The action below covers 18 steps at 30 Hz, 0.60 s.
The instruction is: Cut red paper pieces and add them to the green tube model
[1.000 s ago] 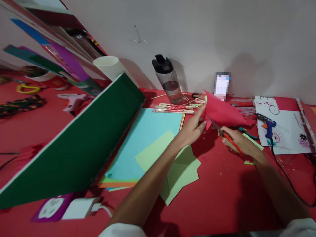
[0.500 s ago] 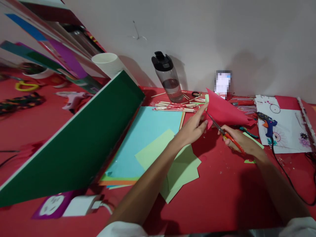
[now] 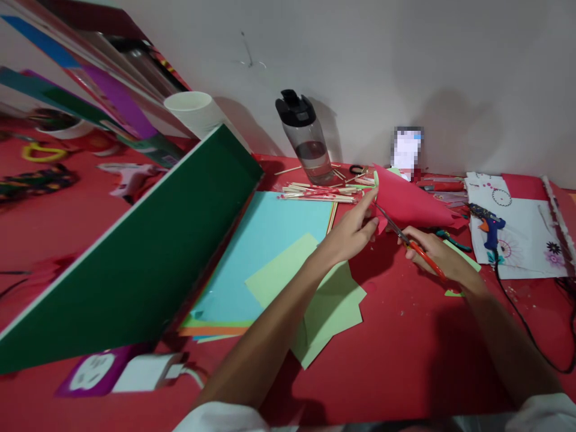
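My left hand [image 3: 357,227] grips the left side of a sheet of red paper [image 3: 407,198], its index finger stretched along the edge. A pale green strip [image 3: 377,177] shows at that edge, by the fingertip. My right hand [image 3: 434,255] is closed round the orange handles of a pair of scissors [image 3: 425,259]. Their blades point up and left and meet the red paper beside my left fingers. How far the blades are apart I cannot tell. Light green paper sheets [image 3: 333,306] lie under my left forearm, partly over a light blue sheet [image 3: 270,240].
A water bottle [image 3: 306,141] stands by the wall, with thin sticks [image 3: 319,193] before it. A green board [image 3: 148,252] leans at left. On the right, a blue glue gun [image 3: 492,231] with a cable lies on white decorated paper [image 3: 526,258]. A phone [image 3: 406,153] leans on the wall.
The upper tip of the red paper has dipped slightly. Both hands and the scissors stay almost in the same place; the view has shifted a little.
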Motion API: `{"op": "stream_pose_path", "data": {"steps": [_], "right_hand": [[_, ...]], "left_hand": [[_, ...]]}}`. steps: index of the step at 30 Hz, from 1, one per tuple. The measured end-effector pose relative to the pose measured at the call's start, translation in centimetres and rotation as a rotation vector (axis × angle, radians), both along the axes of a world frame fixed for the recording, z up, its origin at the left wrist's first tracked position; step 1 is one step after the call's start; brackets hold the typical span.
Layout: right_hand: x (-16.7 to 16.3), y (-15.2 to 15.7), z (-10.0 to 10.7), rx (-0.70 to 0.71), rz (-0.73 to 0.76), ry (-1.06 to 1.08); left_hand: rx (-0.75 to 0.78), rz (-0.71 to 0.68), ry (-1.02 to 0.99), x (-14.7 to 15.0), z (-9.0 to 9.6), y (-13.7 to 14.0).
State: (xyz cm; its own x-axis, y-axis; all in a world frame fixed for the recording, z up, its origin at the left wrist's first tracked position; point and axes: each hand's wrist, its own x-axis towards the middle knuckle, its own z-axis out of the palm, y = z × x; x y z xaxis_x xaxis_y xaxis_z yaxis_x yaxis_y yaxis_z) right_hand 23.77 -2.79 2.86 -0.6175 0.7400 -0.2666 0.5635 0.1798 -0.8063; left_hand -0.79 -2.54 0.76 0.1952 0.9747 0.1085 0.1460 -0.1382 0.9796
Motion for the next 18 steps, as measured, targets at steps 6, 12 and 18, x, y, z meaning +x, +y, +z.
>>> {"op": "stream_pose_path", "data": {"steps": [6,12,18], "right_hand": [[-0.15,-0.01,0.22,-0.023,-0.018,0.044],[-0.14,0.04,0.12,-0.026,-0.018,0.055],[-0.12,-0.01,-0.15,-0.016,-0.032,0.100]], "left_hand": [[0.031,-0.033,0.061,0.14,0.21,-0.25],[0.008,-0.006,0.064,0.41,0.53,-0.36],[0.019,-0.021,0.040,0.41,0.87,-0.50]]}}
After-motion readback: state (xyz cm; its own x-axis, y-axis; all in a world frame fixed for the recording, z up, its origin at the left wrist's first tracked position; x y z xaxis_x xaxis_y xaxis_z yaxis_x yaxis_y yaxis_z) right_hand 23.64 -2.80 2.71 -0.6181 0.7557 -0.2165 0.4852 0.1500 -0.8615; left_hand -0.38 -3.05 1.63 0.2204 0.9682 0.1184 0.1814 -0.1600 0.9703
